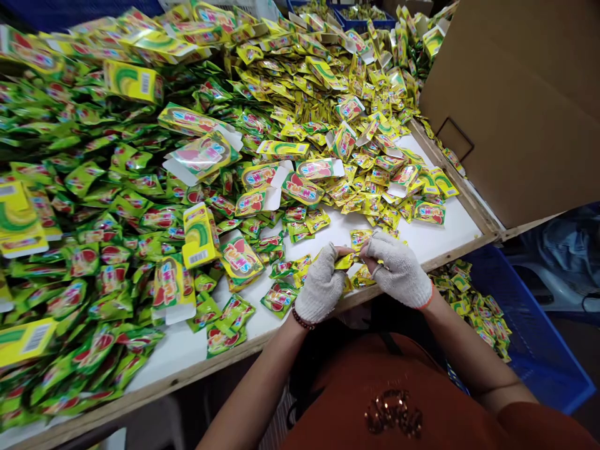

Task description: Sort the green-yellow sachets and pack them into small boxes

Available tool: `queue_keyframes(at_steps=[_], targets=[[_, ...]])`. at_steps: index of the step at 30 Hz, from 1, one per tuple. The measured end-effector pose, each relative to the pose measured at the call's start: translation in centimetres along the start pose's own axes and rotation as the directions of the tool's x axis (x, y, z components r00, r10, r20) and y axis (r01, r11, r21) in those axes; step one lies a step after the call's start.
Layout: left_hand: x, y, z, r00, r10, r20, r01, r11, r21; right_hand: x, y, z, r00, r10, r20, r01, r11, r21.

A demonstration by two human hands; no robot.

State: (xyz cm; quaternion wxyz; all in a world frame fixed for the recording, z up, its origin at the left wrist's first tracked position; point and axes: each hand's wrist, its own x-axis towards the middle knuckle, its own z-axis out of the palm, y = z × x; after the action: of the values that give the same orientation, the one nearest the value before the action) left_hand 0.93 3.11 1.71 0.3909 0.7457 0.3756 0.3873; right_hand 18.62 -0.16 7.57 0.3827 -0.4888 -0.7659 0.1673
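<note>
**A:** Where are we in the work?

**B:** We judge it mid-gather. Left hand (pixel 322 284) and right hand (pixel 398 269), both in knit gloves, meet over the near edge of the table (pixel 435 240). Each is pinched shut on the same sachet stack (pixel 347 261), a few small yellow packets held between the fingertips just above the white top.

**A:** Supply?

**B:** Green sachets (pixel 94 206) are heaped to the left and the yellow pile (pixel 328 94) runs centre to far right. Printed cartons (pixel 201 156) lie on top, some with flaps open. One carton (pixel 199 236) sits just left of the hands. More yellow packets lie in the blue crate (pixel 539 337) below the table's right end.

**A:** What does the next move call for?

**B:** As we see it, squaring the stack edges before anything else. The grip is fingertip only, so a loose pinch could fan the packets. We can't count them, since the fingers cover most of the stack. The nearest loose yellow ones lie just beyond the fingertips.
</note>
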Motion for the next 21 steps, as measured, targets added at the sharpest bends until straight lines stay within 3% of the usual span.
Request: queue_keyframes(at_steps=[9,16,21], targets=[[-0.1,-0.3,0.2,0.999,-0.012,0.036,0.01,0.999,0.033,-0.1,0.4,0.3,0.986,-0.096,0.134,0.115,0.983,-0.14],[0.1,0.5,0.1,1.0,-0.024,0.018,0.025,0.999,-0.043,-0.4,0.4,0.5,0.997,0.048,0.058,-0.046,0.998,-0.045],[0.2,0.8,-0.1,0.997,-0.07,0.045,0.074,0.993,-0.093,-0.5,0.5,0.5,0.997,0.068,0.034,-0.068,0.998,0.007]])
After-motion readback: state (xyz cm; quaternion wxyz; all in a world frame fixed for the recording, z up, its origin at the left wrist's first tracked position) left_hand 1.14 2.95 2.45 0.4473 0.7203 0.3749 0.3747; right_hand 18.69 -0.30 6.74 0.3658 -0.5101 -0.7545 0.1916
